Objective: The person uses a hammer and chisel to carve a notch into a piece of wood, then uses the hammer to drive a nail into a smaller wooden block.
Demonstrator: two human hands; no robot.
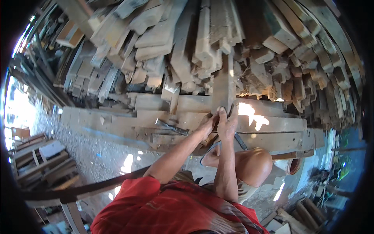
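Observation:
A long wooden board point(223, 84) juts toward me from the lumber stack, and both hands are closed around its near end. My left hand point(209, 123) grips its left edge. My right hand point(227, 124) wraps the right edge, its thumb beside the left hand. To the left, a dark-handled tool point(171, 126) lies on the boards; its exact kind is unclear. Another dark bar-like tool point(240, 141) lies just right of my right wrist, partly hidden by the forearm. My bent knee point(255, 165) is close to the right forearm.
Stacked lumber point(156, 46) fills the far side, its ends jutting toward me. Low planks point(97, 121) run across in front of it. A wooden rail point(89, 189) stands at lower left, beyond it a wood pile point(43, 160). A round container point(292, 166) sits right of my knee.

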